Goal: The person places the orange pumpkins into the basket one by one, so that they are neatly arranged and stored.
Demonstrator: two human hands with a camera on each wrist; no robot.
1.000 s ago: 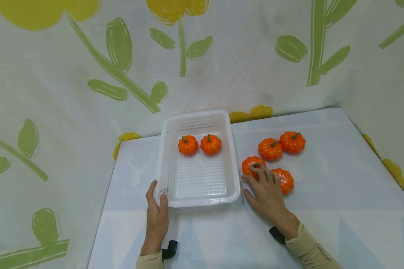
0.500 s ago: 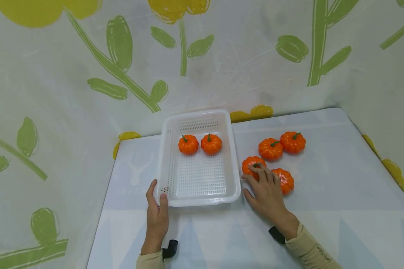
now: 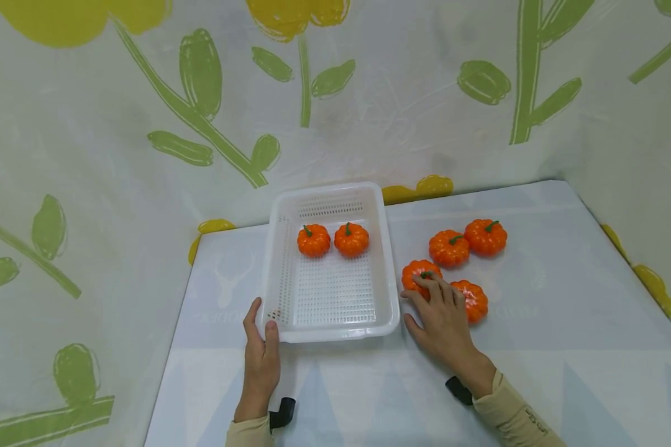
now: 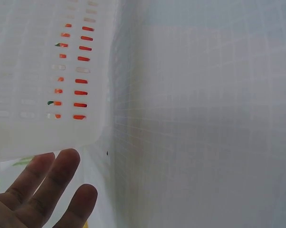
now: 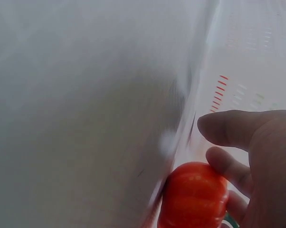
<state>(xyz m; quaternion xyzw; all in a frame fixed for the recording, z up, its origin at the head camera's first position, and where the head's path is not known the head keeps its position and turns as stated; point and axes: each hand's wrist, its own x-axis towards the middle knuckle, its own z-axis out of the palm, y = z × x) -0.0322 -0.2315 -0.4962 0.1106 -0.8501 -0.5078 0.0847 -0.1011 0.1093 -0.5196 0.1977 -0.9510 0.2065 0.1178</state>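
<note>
A white plastic basket with slotted walls stands left of centre on the table in the head view. My left hand holds its near left corner, thumb at the rim and fingers along the outside; in the left wrist view the fingers reach up to the basket's edge. Right of the basket, my right hand rests its fingertips on a small orange toy pumpkin with a green stem. The right wrist view shows the thumb apart from that pumpkin, partly hidden by the fingers.
Inside the basket are two more pumpkins. A pumpkin lies beside my right hand, partly covered by it. Farther back sit a pumpkin and another pumpkin, side by side. A wall sheet with painted flowers rises behind the table.
</note>
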